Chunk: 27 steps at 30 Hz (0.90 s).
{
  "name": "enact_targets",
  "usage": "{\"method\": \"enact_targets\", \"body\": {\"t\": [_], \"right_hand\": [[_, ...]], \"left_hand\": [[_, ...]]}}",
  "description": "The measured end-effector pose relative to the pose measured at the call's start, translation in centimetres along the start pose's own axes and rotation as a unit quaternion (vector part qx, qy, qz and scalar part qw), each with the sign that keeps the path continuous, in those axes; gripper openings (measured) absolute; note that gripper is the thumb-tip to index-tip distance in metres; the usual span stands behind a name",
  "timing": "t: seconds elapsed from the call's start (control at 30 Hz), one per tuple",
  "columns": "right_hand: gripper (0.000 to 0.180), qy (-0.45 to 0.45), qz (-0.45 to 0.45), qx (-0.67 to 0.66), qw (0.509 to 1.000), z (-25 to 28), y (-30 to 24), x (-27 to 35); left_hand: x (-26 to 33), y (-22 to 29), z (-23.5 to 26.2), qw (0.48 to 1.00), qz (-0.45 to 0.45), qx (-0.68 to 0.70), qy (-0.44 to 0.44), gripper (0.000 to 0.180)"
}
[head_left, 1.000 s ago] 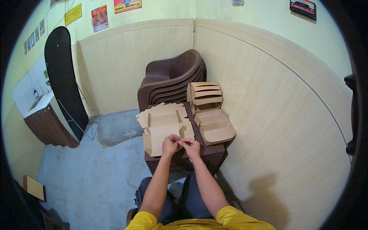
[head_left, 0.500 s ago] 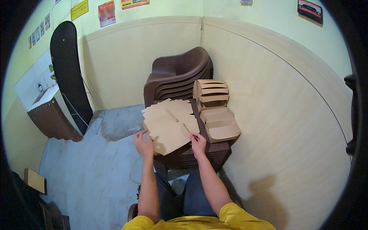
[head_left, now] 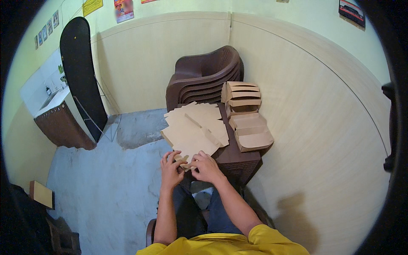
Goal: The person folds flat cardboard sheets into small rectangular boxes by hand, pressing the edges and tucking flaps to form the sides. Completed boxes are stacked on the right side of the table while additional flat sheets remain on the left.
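Flat brown cardboard box blanks [head_left: 191, 135] lie in an overlapping pile on a dark brown woven-look table [head_left: 238, 156]. On the top blank, a narrow strip along the right side [head_left: 210, 137] stands bent up. My left hand [head_left: 171, 171] curls its fingers over the blank's near left edge, thumb low. Close beside it, my right hand [head_left: 206, 167] pinches the same near edge, where a small flap [head_left: 185, 165] is bent up between the two hands. Part of that flap is hidden by my fingers.
Folded cardboard boxes stand at the table's right: an open box [head_left: 253, 137] and a nested stack [head_left: 243, 98] behind it. Stacked brown chairs [head_left: 204, 76] rise beyond the table. A wall [head_left: 314, 127] runs close on the right. An ironing board [head_left: 80, 76] leans at far left.
My right hand has left the blank's right side and come to the near edge beside my left hand, which has moved nearer. The near flap is now bent up. The view has shifted slightly.
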State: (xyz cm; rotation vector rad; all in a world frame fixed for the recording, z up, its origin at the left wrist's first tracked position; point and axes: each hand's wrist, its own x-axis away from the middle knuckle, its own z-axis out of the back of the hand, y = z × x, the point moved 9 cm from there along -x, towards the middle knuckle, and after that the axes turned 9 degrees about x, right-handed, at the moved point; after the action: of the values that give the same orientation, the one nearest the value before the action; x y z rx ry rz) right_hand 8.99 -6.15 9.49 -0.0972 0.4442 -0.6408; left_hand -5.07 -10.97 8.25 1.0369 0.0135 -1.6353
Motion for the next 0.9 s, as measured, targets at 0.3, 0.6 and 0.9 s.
{"method": "enact_targets", "body": {"t": [0.3,0.6,0.9], "right_hand": [[0.012,0.174,-0.125,-0.083,0.973,2.2,4.1,-0.1],[0.027,0.287,-0.137,-0.24,0.917,2.6,7.1,2.9],[0.028,0.278,-0.344,-0.483,0.756,-4.9,12.5,4.0]], "left_hand": [[-1.3,0.6,-2.5,0.994,0.06,0.084,-0.027,0.046],[-6.2,2.7,-5.4,0.992,0.097,0.021,-0.081,0.021],[-8.0,1.1,-10.3,0.964,0.144,0.207,-0.09,0.025]]}}
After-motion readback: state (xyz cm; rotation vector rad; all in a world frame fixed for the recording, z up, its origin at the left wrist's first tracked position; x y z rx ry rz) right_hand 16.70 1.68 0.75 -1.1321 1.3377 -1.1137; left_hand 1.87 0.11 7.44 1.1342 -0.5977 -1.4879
